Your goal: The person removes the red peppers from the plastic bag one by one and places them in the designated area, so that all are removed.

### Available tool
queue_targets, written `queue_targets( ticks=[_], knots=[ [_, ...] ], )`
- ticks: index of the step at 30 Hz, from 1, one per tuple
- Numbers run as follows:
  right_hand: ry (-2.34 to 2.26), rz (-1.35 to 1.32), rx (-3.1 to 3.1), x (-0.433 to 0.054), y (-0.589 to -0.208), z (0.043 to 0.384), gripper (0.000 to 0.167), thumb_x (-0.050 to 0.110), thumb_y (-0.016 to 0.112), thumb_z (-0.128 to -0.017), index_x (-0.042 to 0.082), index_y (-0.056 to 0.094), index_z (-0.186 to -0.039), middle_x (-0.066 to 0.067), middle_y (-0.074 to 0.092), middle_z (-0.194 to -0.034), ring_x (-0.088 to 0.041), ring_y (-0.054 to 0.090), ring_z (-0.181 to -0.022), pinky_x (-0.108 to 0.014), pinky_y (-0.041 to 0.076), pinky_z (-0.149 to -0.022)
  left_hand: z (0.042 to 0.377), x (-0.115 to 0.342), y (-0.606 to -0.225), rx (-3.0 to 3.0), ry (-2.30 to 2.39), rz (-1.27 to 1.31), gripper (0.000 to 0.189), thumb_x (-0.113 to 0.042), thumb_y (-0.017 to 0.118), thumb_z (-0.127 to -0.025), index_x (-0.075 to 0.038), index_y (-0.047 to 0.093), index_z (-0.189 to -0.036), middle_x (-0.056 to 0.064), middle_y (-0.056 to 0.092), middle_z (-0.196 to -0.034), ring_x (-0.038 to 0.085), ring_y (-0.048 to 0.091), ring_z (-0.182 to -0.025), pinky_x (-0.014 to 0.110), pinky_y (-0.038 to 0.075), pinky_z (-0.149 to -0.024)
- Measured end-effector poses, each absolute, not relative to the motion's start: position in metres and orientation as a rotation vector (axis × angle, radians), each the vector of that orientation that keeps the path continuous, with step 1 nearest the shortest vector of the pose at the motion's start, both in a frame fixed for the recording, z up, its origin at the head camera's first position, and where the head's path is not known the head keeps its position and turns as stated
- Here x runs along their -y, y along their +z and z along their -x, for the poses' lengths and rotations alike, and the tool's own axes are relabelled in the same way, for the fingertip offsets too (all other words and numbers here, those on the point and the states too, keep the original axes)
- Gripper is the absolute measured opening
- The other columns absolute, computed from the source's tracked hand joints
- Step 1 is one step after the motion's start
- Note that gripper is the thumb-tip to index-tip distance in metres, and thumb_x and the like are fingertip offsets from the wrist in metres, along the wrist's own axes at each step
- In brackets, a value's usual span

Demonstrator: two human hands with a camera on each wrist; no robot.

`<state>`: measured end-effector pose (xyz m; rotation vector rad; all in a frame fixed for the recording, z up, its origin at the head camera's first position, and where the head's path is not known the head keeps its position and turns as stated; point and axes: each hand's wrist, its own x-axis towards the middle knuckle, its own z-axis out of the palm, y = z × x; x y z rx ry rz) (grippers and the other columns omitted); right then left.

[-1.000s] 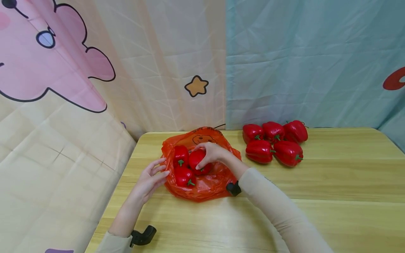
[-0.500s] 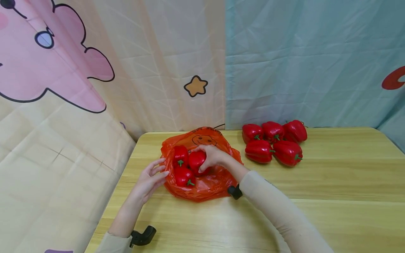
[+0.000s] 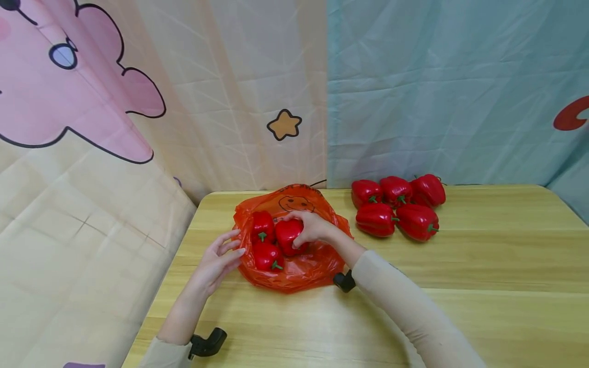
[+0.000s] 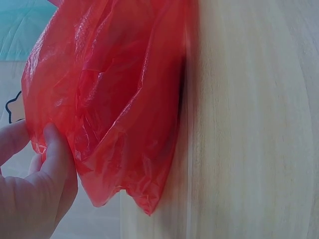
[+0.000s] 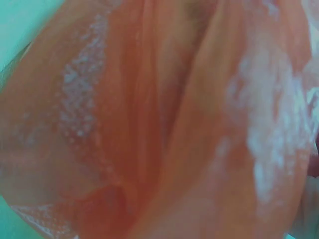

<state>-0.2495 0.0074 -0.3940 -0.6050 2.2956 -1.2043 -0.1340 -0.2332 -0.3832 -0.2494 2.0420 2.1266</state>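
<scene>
An orange-red plastic bag (image 3: 299, 283) lies on the table with its mouth spread, a smiling face printed on its back wall. Inside it, two glossy red bell peppers (image 3: 268, 256) rest on the left side, green stems toward the front. My right hand (image 3: 310, 226) reaches into the bag and grips a third bell pepper (image 3: 288, 234) beside them, thumb in front and fingers over the far side. At the bag's left rim, my left hand (image 3: 219, 263) holds the thin plastic between thumb and fingers, which the left wrist view shows close up. Bag film fills the right wrist view and covers most of that hand.
Several more red bell peppers (image 3: 375, 220) sit in two rows at the back right of the wooden table (image 3: 497, 245). A curtain (image 3: 391, 102) with cartoon prints hangs behind the table's back edge. Black camera mounts (image 3: 208, 342) are on both wrists.
My right hand has shifted slightly right within the bag, its pepper turning a little in the grip. The left hand and the peppers on the table stay put.
</scene>
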Motion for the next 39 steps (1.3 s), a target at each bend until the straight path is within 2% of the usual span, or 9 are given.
queue_targets(
  ticks=[13, 26, 39],
  knots=[
    [-1.329, 0.593, -2.241, -0.017, -0.382, 0.245, 0.068, -0.002, 0.078, -0.066, 0.017, 0.052, -0.125, -0.009, 0.049, -0.123, -0.031, 0.047, -0.107, -0.036, 0.054, -0.075, 0.136, 0.234, -0.384, -2.035, 2.133, 0.249, 0.053, -0.001, 0.055, -0.092, -0.004, 0.032, -0.140, 0.005, 0.049, -0.116, 0.009, 0.060, -0.089, 0.024, 0.051, -0.082],
    [-1.443, 0.687, -2.238, -0.032, -0.368, 0.239, 0.068, 0.003, 0.078, -0.066, 0.017, 0.051, -0.127, -0.010, 0.049, -0.125, -0.032, 0.048, -0.108, -0.038, 0.053, -0.078, 0.136, 0.234, -0.384, -2.034, 2.130, 0.256, 0.054, -0.002, 0.055, -0.092, -0.004, 0.032, -0.141, 0.005, 0.049, -0.116, 0.009, 0.060, -0.090, 0.024, 0.051, -0.082],
    [-1.570, 0.715, -2.156, -0.051, -0.354, 0.231, 0.068, 0.000, 0.076, -0.069, 0.013, 0.048, -0.130, -0.013, 0.048, -0.126, -0.035, 0.047, -0.111, -0.040, 0.053, -0.079, 0.134, 0.234, -0.384, -2.039, 2.130, 0.246, 0.054, -0.001, 0.054, -0.092, -0.003, 0.031, -0.141, 0.007, 0.049, -0.117, 0.009, 0.060, -0.090, 0.024, 0.051, -0.083]
  ],
)
